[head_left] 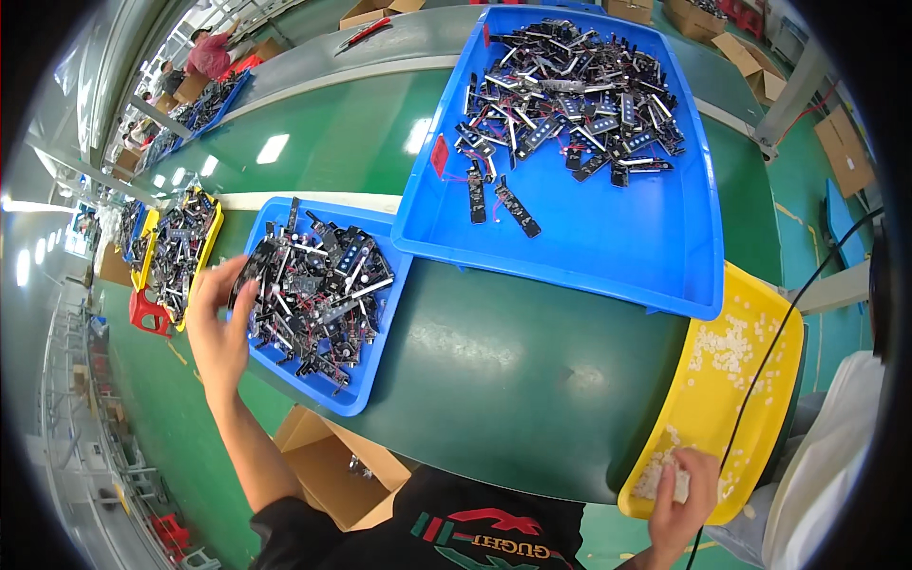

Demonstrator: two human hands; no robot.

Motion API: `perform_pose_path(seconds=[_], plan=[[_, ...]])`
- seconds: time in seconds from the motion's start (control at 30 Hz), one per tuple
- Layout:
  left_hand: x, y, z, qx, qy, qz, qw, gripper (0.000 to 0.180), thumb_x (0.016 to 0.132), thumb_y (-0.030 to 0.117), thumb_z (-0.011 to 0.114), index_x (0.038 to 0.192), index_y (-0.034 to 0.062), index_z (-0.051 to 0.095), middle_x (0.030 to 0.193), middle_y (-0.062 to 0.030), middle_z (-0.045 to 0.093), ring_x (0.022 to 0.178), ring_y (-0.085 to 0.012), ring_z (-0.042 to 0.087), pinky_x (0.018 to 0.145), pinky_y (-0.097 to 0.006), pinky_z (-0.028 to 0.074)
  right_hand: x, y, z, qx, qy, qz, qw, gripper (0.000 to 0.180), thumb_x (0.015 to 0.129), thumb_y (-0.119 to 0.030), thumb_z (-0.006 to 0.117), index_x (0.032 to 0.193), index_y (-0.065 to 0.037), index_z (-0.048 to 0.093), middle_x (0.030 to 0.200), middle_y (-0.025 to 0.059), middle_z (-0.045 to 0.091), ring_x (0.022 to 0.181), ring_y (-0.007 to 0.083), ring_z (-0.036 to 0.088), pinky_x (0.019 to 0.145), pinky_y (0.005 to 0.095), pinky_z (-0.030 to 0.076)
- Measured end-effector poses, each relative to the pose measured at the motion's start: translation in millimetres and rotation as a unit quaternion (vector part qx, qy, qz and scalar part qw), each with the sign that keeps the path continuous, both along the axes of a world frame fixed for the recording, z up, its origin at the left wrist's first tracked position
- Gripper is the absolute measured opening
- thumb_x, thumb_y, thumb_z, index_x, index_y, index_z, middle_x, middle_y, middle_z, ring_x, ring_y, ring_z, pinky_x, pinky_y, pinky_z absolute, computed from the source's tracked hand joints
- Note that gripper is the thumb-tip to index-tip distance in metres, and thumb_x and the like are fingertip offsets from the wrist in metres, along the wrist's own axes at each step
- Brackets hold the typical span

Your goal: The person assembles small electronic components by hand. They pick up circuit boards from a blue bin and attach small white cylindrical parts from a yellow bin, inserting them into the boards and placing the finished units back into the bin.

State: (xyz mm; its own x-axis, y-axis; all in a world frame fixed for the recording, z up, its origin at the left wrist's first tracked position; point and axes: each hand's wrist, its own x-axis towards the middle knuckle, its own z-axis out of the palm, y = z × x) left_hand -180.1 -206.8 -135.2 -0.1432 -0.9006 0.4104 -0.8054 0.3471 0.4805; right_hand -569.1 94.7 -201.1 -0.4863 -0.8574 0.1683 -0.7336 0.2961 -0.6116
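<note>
Pinches black module [255,264] in left hand [218,328], probably light, stiff, best edge-held; curls right hand [688,491], cannot tell if gripping.

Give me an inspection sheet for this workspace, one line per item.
Surface: dark green tabletop, showing between the small blue tray and the yellow tray.
Job's things: black parts heaped in the small blue tray and the large blue tray; white pieces in the yellow tray.
Clutter: open cardboard box below the tabletop's near edge; red tool on the far gray strip.
Hands: left hand at black parts, right hand at white pieces; both grips unclear.
Cables: black cable crossing the view of the yellow tray.
Surroundings: people and red stool, left.
</note>
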Motion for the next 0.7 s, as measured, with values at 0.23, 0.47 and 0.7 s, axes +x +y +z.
perform_pose_path(seconds=[0.23,0.47,0.7], plan=[[-43,-62,4,0.096,-0.203,-0.155,0.962,0.024,0.080,0.014,0.071,0.102,0.0048,0.070,0.093,-0.0140,0.062,0.090,-0.0309,0.058,0.079,-0.037,0.046,-15,-11,-19,0.082,0.110,-0.043,0.990,0.041,0.076,-0.006,0.068,0.115,0.002,0.056,0.115,0.0202,0.052,0.106,0.0397,0.048,0.092,0.0455,0.040],[-79,-58,17,0.037,-0.245,-0.187,0.951,0.030,0.079,0.023,0.073,0.102,0.0027,0.069,0.100,-0.0141,0.063,0.099,-0.0329,0.057,0.088,-0.041,0.045,-15,-8,-21,0.028,0.072,-0.041,0.996,0.026,0.071,-0.006,0.073,0.095,-0.003,0.065,0.092,0.0114,0.054,0.085,0.0315,0.052,0.074,0.0410,0.044],[-187,-70,-9,-0.024,-0.210,-0.261,0.942,0.017,0.081,0.017,0.069,0.092,0.0037,0.069,0.083,-0.0124,0.067,0.083,-0.0329,0.062,0.076,-0.042,0.049,-21,-9,-25,-0.010,0.116,-0.012,0.993,0.017,0.069,-0.003,0.072,0.082,-0.007,0.061,0.081,0.0089,0.051,0.079,0.0293,0.052,0.070,0.0398,0.042]])
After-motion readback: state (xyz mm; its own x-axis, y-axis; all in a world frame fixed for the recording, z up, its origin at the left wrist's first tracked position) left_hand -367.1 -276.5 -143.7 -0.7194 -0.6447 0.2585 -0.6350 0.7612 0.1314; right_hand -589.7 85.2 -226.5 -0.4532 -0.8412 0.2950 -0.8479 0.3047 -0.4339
